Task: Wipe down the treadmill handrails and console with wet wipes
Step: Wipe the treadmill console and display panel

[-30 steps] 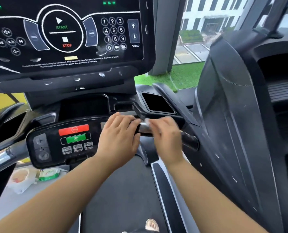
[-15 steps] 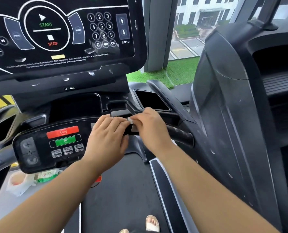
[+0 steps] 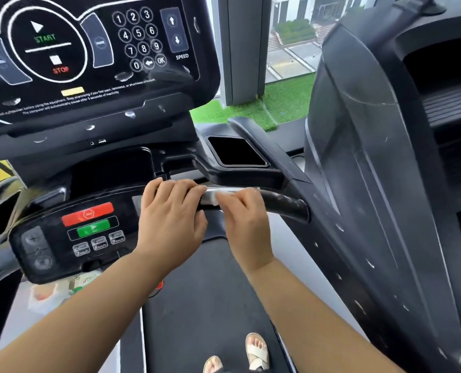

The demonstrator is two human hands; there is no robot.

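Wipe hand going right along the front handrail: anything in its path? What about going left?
Rightward, nothing visible: the handrail is bare from the wet wipe under the right hand to its right end. Leftward, the left hand grips the rail right next to the wipe and blocks that way.

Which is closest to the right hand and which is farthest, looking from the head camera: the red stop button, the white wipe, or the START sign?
1. white wipe: right under the right hand, on the handrail.
2. red stop button: on the small panel, off to the left past the left hand.
3. START sign: high up on the big console, farthest.
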